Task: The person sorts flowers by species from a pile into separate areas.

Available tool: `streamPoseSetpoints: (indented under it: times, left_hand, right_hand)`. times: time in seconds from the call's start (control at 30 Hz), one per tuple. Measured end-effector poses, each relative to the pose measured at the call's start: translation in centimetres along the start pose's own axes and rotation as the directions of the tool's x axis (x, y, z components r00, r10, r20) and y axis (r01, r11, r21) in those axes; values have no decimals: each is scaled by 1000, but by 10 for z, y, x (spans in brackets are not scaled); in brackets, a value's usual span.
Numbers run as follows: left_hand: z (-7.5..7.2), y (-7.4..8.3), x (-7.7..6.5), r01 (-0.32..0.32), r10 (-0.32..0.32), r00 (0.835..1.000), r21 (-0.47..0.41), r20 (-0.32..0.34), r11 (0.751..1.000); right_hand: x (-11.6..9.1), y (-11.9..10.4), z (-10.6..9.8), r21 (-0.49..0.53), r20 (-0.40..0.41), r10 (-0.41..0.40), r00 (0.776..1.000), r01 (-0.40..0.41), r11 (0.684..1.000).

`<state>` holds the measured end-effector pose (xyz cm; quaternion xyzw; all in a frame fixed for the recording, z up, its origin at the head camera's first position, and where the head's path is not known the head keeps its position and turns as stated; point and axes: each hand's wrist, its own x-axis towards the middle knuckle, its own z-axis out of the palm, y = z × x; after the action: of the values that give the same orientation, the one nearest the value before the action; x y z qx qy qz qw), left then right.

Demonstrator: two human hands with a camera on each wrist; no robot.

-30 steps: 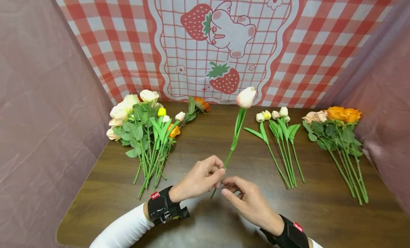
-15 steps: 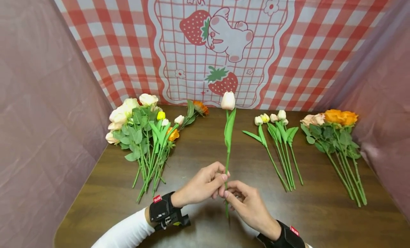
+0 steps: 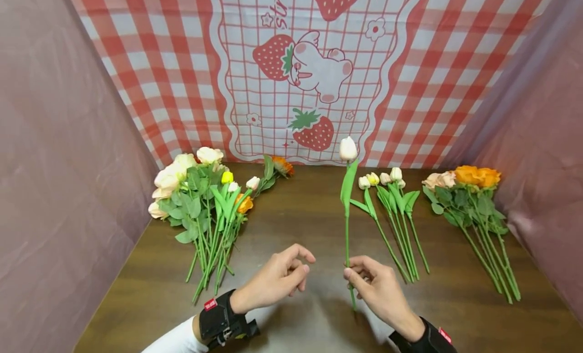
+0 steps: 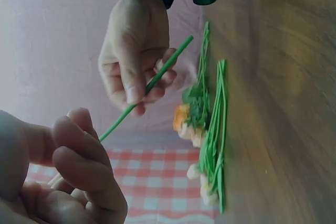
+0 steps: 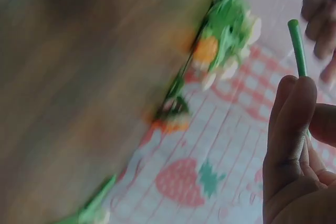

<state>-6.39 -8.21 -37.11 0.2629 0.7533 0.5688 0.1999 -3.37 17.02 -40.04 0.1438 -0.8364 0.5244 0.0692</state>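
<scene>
My right hand [image 3: 380,292] pinches the green stem of a pale pink-white tulip [image 3: 348,149] between thumb and fingers, low on the stem. The tulip stands nearly upright above the table, its bloom high and one long leaf [image 3: 348,183] along the stem. In the right wrist view, the cut end of the stem [image 5: 297,45] pokes out past the fingertips. My left hand [image 3: 278,277] hovers to the left of the tulip, fingers loosely bent and holding nothing. The left wrist view shows my right hand [image 4: 137,56] gripping the stem, with my left fingers [image 4: 84,166] nearer the camera.
A mixed heap of cream roses [image 3: 168,178], tulips and orange flowers lies at the left of the wooden table [image 3: 291,226]. Several tulips [image 3: 401,211] lie right of the held one. Orange and peach roses [image 3: 473,177] are farther right. A checked cloth [image 3: 173,64] hangs behind.
Both hands were at the stem half a second ago. The left hand has let go and drawn back left, while the right hand has carried the tulip to the right.
</scene>
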Motion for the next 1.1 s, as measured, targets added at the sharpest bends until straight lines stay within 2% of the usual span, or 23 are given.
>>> streamPoseSetpoints:
  times: [0.13, 0.27, 0.4, 0.53, 0.7, 1.0, 1.1]
  left_hand:
    - [-7, -6, -9, 17, -17, 1000, 11, -2, 1000]
    - [-11, -11, -19, 53, -53, 999, -2, -11, 999]
    - [-13, -14, -26, 71, -71, 996, 6, -48, 997]
    - [-15, -16, -27, 85, -86, 994, -7, -74, 996]
    - [-17, -18, -29, 71, -70, 993, 1, -98, 997]
    - [-18, -21, -31, 68, -64, 991, 29, -121, 997]
    - [-17, -23, -31, 73, -69, 991, 27, -119, 997]
  right_hand:
    - [5, 12, -24, -105, -68, 101, 993, -108, 989]
    - [15, 31, -50, -188, -89, 182, 979, -196, 962]
    - [28, 53, -70, -281, -54, 244, 968, -249, 927]
    - [36, 69, -80, -349, -4, 308, 951, -290, 891]
    - [42, 83, -81, -384, 56, 332, 942, -287, 878]
    - [49, 99, -78, -466, 72, 302, 951, -235, 853]
    - [50, 101, -78, -466, 72, 307, 949, -240, 852]
